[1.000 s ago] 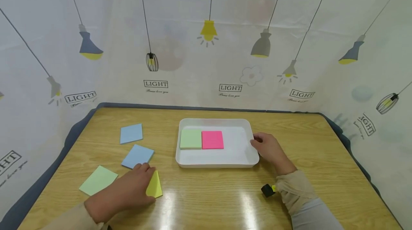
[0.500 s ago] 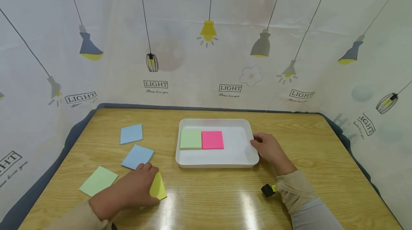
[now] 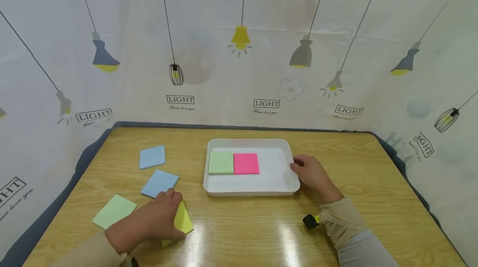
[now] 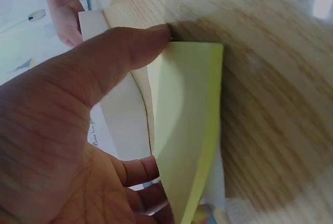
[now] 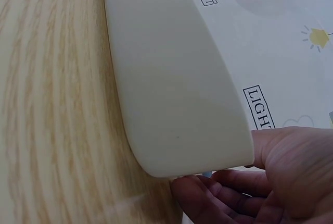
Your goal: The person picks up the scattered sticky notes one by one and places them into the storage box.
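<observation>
My left hand (image 3: pixel 149 219) grips a yellow sticky note pad (image 3: pixel 183 219) by its edges, thumb at the near edge and fingers at the far one. Tilted on edge, the pad (image 4: pixel 184 109) shows its side in the left wrist view, with the palm covering part of it in the head view. A shallow white tray (image 3: pixel 276 169) lies at the table's middle. Inside, at its left, a light green pad (image 3: pixel 221 163) and a pink pad (image 3: pixel 246 163) sit side by side. My right hand (image 3: pixel 315 177) pinches the tray's right rim; its fingers (image 5: pixel 208 198) curl outside the wall.
Two blue pads (image 3: pixel 152 157) (image 3: pixel 160 183) and another light green pad (image 3: pixel 114 211) lie on the wooden table (image 3: pixel 242 229) at the left. A small black object (image 3: pixel 310 221) is beside the right sleeve. A lamp-printed curtain (image 3: pixel 224 72) surrounds the table's back and sides.
My left hand has shifted slightly right with the yellow pad, and the pad's angle has changed. The right hand and tray have stayed put.
</observation>
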Action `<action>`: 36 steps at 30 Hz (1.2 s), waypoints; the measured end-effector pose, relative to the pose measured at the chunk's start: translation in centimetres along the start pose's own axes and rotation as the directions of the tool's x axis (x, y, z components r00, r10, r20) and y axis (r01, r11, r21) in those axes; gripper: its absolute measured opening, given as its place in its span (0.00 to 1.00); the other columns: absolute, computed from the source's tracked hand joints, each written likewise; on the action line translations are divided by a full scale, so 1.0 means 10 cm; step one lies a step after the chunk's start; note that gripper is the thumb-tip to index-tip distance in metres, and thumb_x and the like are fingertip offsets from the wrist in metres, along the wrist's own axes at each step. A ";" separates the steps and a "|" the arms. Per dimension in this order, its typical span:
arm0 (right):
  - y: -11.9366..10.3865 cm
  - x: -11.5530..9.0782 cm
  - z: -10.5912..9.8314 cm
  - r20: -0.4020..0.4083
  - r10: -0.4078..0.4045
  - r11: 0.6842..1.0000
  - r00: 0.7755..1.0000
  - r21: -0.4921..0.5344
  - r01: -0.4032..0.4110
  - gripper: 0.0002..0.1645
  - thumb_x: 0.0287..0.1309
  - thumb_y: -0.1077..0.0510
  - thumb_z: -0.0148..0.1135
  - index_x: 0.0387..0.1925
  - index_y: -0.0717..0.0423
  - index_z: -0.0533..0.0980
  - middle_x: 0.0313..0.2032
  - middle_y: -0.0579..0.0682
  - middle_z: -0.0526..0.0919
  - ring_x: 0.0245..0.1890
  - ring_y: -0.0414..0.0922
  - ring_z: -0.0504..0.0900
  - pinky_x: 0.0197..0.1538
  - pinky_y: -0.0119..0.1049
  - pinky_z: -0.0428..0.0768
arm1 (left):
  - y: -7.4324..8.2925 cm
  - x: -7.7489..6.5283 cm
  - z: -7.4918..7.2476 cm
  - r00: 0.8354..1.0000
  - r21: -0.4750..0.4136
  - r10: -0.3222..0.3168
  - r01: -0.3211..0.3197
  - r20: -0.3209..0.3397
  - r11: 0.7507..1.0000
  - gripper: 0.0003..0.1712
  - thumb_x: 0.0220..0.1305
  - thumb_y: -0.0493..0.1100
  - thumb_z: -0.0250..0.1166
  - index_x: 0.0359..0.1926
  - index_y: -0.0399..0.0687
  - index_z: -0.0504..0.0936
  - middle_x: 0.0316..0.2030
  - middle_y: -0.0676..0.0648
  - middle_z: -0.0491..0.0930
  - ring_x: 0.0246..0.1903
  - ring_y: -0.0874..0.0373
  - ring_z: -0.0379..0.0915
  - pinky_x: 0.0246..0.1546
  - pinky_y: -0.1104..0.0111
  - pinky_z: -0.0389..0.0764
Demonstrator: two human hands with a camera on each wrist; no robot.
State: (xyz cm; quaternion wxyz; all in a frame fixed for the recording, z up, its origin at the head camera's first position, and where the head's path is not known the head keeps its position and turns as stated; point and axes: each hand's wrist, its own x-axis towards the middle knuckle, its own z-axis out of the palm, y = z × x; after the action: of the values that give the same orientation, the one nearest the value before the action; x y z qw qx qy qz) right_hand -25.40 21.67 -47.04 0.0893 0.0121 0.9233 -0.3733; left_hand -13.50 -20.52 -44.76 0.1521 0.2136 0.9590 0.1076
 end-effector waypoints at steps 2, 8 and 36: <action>0.00 0.00 0.00 -0.001 -0.004 1.000 1.000 0.003 0.004 0.25 0.64 0.51 0.51 0.58 0.59 0.70 0.53 0.59 0.76 0.46 0.49 0.73 0.52 0.49 0.76 | 0.00 0.00 0.00 1.000 0.025 -0.011 0.011 -0.010 1.000 0.49 0.34 0.67 0.72 0.49 0.37 0.68 0.37 0.44 0.67 0.32 0.52 0.61 0.30 0.58 0.71; -0.01 -0.02 0.00 -0.002 -0.023 1.000 1.000 0.010 0.023 0.25 0.64 0.52 0.51 0.58 0.61 0.70 0.53 0.60 0.76 0.46 0.49 0.73 0.51 0.49 0.76 | 0.03 0.00 -0.02 0.998 0.080 -0.068 0.069 -0.013 0.994 0.51 0.31 0.71 0.71 0.49 0.41 0.69 0.31 0.50 0.72 0.30 0.57 0.66 0.33 0.52 0.70; 0.00 -0.02 -0.01 -0.008 -0.069 0.998 0.998 0.002 0.069 0.24 0.64 0.53 0.52 0.57 0.62 0.71 0.51 0.60 0.77 0.44 0.48 0.74 0.48 0.47 0.77 | 0.31 0.46 -0.84 0.983 -0.498 -0.084 -0.007 -0.161 0.867 0.10 0.63 0.48 0.60 0.29 0.49 0.74 0.23 0.50 0.71 0.21 0.57 0.63 0.24 0.65 0.68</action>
State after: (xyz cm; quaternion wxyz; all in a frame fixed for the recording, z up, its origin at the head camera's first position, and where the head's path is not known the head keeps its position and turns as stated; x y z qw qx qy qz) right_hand -25.18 21.70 -46.94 0.0726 -0.0182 0.9231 -0.3773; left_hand -19.17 -16.90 -37.21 0.1180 0.1376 0.9129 0.3657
